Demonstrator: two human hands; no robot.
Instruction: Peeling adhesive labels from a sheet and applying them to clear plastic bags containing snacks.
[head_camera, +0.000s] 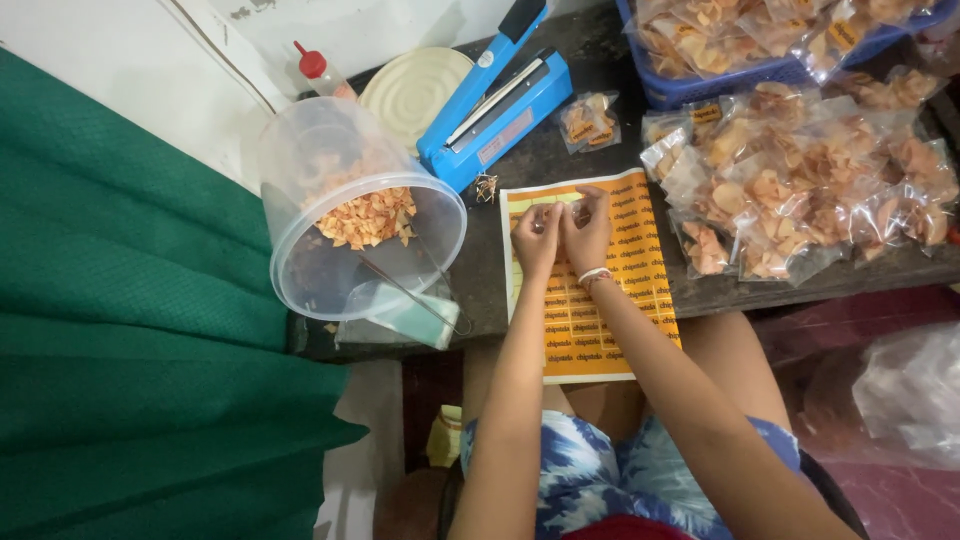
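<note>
My left hand (537, 236) and right hand (588, 228) pinch together on the orange sticker sheet (590, 290), probably peeling one sticker. Next, lift it gently, edge first.

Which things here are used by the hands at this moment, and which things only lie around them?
In use:
- left hand and right hand, fingertips together over the sheet
- yellow-orange sticker sheet

Lying about:
- blue heat sealer
- tilted clear tub of chips
- red-capped squeeze bottle
- round lid
- sealed chip bags
- blue basket
</note>
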